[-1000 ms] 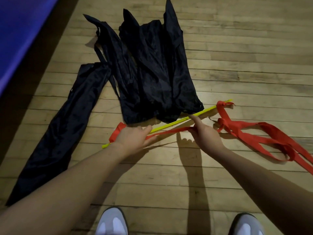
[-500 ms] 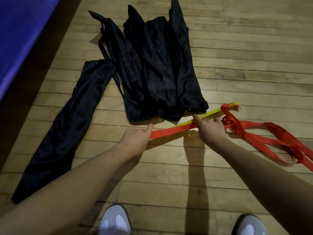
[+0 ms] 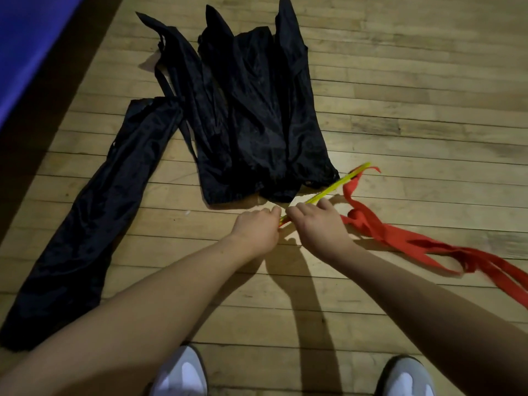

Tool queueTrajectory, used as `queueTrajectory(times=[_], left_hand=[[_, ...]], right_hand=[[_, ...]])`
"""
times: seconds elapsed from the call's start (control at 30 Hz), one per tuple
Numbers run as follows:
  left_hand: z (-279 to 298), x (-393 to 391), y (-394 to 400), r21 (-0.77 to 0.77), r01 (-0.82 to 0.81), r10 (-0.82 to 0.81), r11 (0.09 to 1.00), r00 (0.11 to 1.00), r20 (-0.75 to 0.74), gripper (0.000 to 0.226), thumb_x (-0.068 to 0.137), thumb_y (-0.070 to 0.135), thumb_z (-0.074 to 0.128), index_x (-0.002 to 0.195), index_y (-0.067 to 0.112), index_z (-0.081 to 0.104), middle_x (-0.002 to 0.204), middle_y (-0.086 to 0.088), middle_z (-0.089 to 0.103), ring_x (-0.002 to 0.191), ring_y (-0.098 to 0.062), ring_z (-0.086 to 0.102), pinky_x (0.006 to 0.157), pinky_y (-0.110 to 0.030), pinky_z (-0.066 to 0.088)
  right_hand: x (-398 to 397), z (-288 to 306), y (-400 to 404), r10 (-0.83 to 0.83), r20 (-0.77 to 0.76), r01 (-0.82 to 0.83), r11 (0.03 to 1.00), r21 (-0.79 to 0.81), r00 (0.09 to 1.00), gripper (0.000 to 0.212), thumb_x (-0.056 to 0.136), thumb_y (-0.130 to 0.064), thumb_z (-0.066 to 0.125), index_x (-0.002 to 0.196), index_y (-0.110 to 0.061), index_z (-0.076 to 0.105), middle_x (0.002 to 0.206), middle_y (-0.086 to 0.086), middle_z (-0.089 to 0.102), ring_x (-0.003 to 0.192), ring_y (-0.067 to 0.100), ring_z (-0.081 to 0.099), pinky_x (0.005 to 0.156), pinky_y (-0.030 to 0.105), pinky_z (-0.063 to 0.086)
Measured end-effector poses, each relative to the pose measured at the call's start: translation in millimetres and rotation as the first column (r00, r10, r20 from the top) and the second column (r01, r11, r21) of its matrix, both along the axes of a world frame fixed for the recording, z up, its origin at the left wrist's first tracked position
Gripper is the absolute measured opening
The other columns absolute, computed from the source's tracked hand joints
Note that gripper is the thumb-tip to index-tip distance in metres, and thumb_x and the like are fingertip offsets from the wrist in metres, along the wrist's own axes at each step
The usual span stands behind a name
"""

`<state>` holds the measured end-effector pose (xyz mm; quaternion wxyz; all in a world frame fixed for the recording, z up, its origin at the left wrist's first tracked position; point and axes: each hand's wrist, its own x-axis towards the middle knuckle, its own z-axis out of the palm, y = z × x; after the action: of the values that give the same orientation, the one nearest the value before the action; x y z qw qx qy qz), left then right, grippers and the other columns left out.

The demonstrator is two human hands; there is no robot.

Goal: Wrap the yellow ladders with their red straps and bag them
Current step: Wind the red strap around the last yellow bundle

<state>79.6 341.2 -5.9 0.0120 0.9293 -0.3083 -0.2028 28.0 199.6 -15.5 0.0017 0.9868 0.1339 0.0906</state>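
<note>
From the head view, a person is bending over a wooden floor (image 3: 400, 90), both arms reaching down to a bundle of yellow ladder rungs (image 3: 337, 186) lying slantwise just below the black bags. The left hand (image 3: 255, 228) is curling its fingers around the near end of the bundle, seemingly pinning the rungs together with a bit of red strap (image 3: 400, 235) showing at its fingertips; that hold is likely steadying the stack so the wrap can bite. The right hand (image 3: 320, 227) is gripping the bundle right beside the left, knuckles almost touching, probably guiding the strap around the rungs. The rest of the strap is trailing loose to the right across the floor in long loops, so most of the winding looks not yet done. Several black bags (image 3: 251, 110) are lying flat and limp above the hands, one long one (image 3: 94, 212) off to the left, apparently waiting for the wrapped ladders. A blue mat (image 3: 25, 38) is edging the upper left, and two white shoes (image 3: 183, 372) are showing at the bottom.
</note>
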Motion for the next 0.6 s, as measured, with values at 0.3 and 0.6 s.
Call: queueTrajectory(times=[0.3, 0.6], left_hand=[[-5.8, 4.6, 25.8, -0.022, -0.083, 0.081, 0.996, 0.993, -0.08, 0.025, 0.096, 0.022, 0.043, 0.119, 0.023, 0.05, 0.103, -0.007, 0.062, 0.089, -0.028, 0.059, 0.061, -0.032, 0.041], [-0.4, -1.4, 21.1, -0.039, -0.112, 0.107, 0.993, 0.988, -0.109, 0.031, 0.09, 0.005, 0.047, 0.116, 0.019, 0.057, 0.106, -0.005, 0.061, 0.091, -0.026, 0.058, 0.065, -0.033, 0.044]], right_hand=[[-11.2, 16.6, -26.5, -0.288, -0.232, 0.346, 0.9, 0.266, 0.929, 0.043, 0.094, -0.02, 0.058, 0.134, -0.009, 0.046, 0.081, 0.004, 0.07, 0.075, 0.028, 0.059, 0.084, 0.035, 0.036], [1.4, 12.9, -48.0, -0.402, -0.209, 0.404, 0.914, -0.035, 0.892, 0.033, 0.095, -0.008, 0.047, 0.127, -0.015, 0.051, 0.106, 0.009, 0.061, 0.094, 0.03, 0.054, 0.085, 0.036, 0.029]])
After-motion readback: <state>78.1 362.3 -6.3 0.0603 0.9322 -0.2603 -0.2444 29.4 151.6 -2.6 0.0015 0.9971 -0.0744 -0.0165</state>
